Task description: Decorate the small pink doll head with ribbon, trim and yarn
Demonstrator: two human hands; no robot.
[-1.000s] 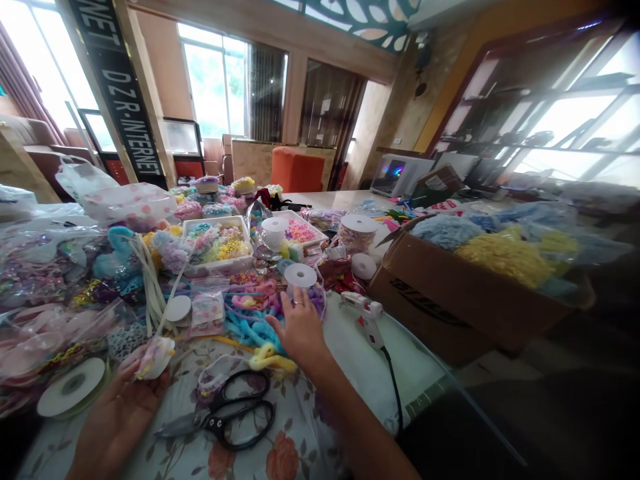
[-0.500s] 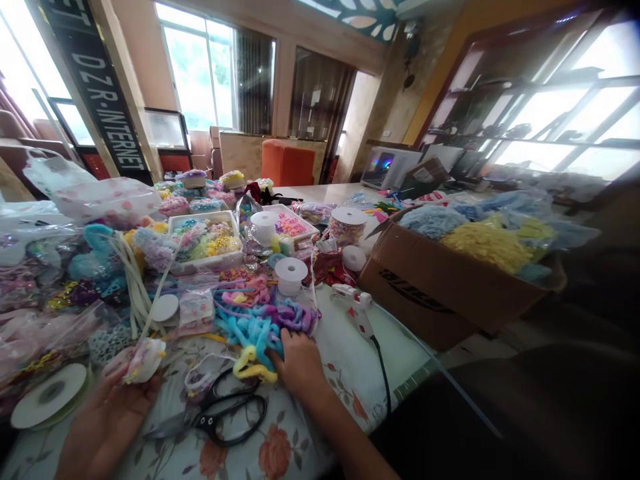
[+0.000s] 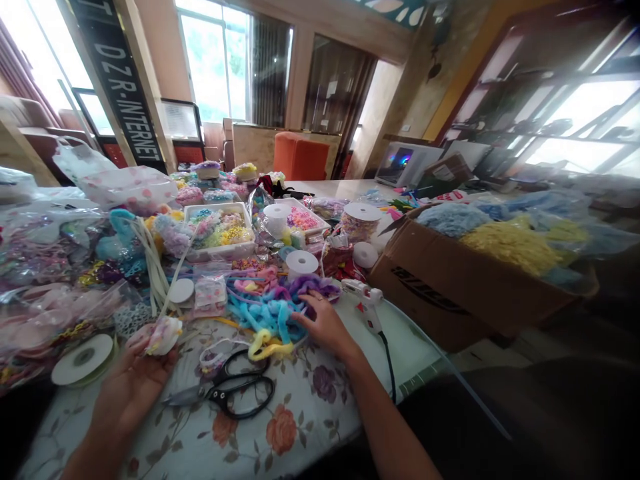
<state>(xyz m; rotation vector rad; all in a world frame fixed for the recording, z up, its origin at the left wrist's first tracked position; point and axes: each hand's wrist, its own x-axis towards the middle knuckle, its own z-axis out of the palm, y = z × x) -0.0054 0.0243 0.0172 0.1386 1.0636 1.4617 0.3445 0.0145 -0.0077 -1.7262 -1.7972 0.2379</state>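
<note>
My left hand (image 3: pixel 133 380), palm up, holds a small white craft piece (image 3: pixel 164 335) with pink and yellow tufts in its fingers. Pale strips (image 3: pixel 156 280) rise just beyond that piece. At the near edge of a heap of fuzzy yarn, blue (image 3: pixel 273 317) and purple (image 3: pixel 315 285) strands touch my right hand (image 3: pixel 325 323); its thumb and fingers are spread, and the fingertips are partly lost among the strands. A yellow fuzzy strand (image 3: pixel 270 348) lies left of that hand. Black-handled scissors (image 3: pixel 240 393) rest on the flowered cloth between my hands.
A glue gun (image 3: pixel 367 307) with a black cord lies to the right, beside a cardboard box (image 3: pixel 440 280) filled with yarn. White spools (image 3: pixel 301 263), trays of beads (image 3: pixel 220 250) and plastic bags crowd the back. A ribbon roll (image 3: pixel 83 360) lies at left.
My right hand has shifted toward the purple strands and lifted a little, its fingers spreading. The left hand keeps its hold on the craft piece. The view has swung slightly left.
</note>
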